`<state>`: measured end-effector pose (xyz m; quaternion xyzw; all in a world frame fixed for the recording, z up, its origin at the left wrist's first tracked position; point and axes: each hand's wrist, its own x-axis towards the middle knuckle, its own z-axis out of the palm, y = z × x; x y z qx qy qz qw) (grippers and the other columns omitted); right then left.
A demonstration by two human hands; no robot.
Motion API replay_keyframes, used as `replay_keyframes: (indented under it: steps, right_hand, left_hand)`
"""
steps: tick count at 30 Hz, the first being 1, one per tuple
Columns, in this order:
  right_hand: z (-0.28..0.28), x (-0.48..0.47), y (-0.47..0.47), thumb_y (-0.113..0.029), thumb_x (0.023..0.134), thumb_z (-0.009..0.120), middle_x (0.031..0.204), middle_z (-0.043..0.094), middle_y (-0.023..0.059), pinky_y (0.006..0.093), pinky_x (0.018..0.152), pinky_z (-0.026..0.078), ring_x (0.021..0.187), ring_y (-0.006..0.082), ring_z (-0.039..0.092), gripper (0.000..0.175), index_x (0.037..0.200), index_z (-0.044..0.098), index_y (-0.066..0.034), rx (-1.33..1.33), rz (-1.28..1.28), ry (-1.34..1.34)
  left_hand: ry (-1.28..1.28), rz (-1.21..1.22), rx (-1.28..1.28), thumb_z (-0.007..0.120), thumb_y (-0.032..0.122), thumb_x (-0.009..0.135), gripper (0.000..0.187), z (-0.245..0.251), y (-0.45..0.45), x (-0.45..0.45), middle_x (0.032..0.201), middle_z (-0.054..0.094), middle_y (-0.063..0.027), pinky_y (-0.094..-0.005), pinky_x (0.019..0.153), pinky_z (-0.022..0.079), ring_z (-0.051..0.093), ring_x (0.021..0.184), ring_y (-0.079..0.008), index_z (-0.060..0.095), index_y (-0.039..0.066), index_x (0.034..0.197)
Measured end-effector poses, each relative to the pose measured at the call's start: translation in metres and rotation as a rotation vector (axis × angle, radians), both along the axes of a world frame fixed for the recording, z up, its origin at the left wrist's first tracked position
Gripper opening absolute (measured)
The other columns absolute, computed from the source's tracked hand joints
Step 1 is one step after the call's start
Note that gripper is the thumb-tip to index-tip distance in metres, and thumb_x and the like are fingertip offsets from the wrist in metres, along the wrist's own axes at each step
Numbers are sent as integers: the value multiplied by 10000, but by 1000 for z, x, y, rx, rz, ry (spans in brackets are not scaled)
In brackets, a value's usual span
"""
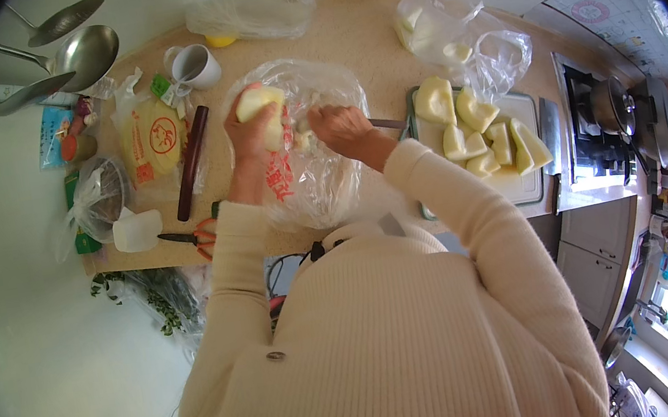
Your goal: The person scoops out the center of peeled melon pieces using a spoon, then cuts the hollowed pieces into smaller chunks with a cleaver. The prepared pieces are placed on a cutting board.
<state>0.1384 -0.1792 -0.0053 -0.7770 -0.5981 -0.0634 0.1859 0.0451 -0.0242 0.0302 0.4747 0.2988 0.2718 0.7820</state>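
My left hand [248, 137] grips a peeled, pale-yellow piece of melon or squash [270, 112] above a clear plastic bag [331, 189] with red print. The bag lies spread on the counter, with pale scraps [302, 139] on it between my hands. Over the bag's right part, my right hand [341, 129] is curled with its knuckles up; whether its fingers hold anything is hidden. A thin dark strip [388, 123] shows just right of that wrist. Several cut pieces of the same pale flesh [435, 101] lie on a cutting board [524, 191] to the right.
A cleaver [550, 130] lies along the board's right edge, near a gas stove [582, 129]. Behind the board is a plastic bag [444, 33]. On the left are a dark wooden stick [193, 164], orange-handled scissors [181, 237] and a white mug [196, 66]. Metal ladles [88, 54] hang at upper left.
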Motion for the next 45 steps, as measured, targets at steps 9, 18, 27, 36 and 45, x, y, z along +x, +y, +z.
replay_keyframes:
  steps: [9,18,27,36,45]
  right_hand:
    - [17,5,15,-58,763,549,694,585,132,391,491,495,609,299,635,163,894,458,-22,-7,-82,44]
    - [11,-5,4,-63,776,545,714,614,154,383,513,514,649,290,658,142,875,458,-10,-106,-16,52]
    - [19,-8,19,-47,781,546,732,613,156,391,534,521,634,314,651,169,924,471,1,30,-56,70]
    - [18,-10,15,-42,750,556,726,610,155,379,526,513,599,306,636,190,922,487,-3,35,-188,168]
    - [7,-24,-5,-61,774,535,738,615,152,373,517,510,644,292,649,199,955,478,-3,-94,-61,98]
  left_hand:
    - [2,-3,-103,757,-2,712,384,8,2,-1,934,642,-58,-271,669,527,614,804,-144,628,36,1072]
    - [10,66,-97,727,-11,735,362,10,5,-5,909,636,-71,-308,564,541,627,761,-178,620,58,1074]
    - [-37,6,-166,723,76,771,367,10,-8,-2,935,626,-94,-360,510,537,639,770,-227,585,76,1111]
    - [-157,-141,-477,592,423,846,440,6,15,-15,1072,594,-131,-593,724,518,610,889,-343,520,135,1171]
    - [-329,-123,-550,559,366,861,401,4,24,-23,1204,566,-162,-649,883,414,539,1109,-393,547,124,1180]
